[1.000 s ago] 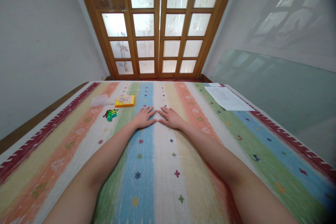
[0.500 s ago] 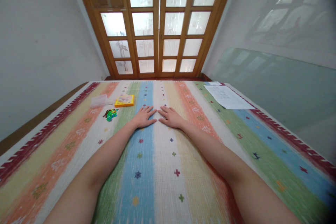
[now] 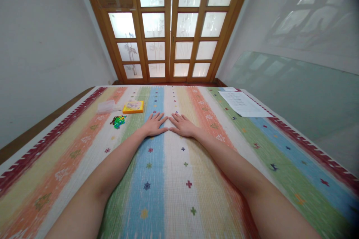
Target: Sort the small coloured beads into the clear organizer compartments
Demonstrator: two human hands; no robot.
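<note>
My left hand [image 3: 155, 124] lies flat and open on the striped cloth [image 3: 174, 179], palm down, fingers stretched forward. My right hand [image 3: 183, 124] lies flat and open beside it, the two thumbs nearly touching. Neither hand holds anything. To the left of my left hand sits a small heap of coloured pieces [image 3: 118, 121]. Beyond the heap lies an orange-framed flat box [image 3: 133, 106], and left of that a clear plastic bag [image 3: 106, 106].
A white printed sheet [image 3: 243, 104] lies at the far right of the cloth. Wooden glazed doors [image 3: 168, 26] stand behind the table. A glass pane [image 3: 297, 89] leans against the right wall. The left wall is plain white.
</note>
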